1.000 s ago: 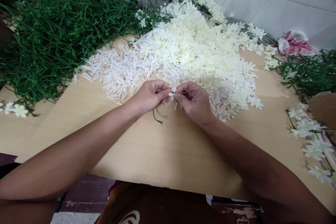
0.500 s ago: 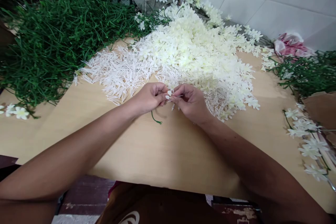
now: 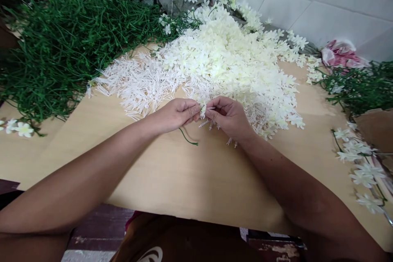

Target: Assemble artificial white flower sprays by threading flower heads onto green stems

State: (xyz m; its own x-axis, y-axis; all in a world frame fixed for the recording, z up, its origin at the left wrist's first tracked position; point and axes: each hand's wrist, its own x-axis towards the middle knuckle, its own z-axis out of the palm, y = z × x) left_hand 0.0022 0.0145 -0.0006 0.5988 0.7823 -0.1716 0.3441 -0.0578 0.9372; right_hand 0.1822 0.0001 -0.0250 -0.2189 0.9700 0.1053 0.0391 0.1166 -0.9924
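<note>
My left hand is closed in a pinch on a green plastic stem, whose lower end hangs below the fingers. At its fingertips sits a white artificial flower, partly hidden by the fingers. My right hand pinches a thin white flower stamen right beside that blossom. Both hands are close together over the table, just in front of a heap of loose white stamens and a heap of cream-white flower heads.
A large pile of green stems fills the left back, with a smaller green bunch at right. Finished-looking flower sprigs lie along the right edge beside cardboard. A pink-and-white bag rests by the tiled wall.
Both hands have shifted slightly right. The flower at my left fingertips has turned and shows more of itself, and the hanging stem end has swung right.
</note>
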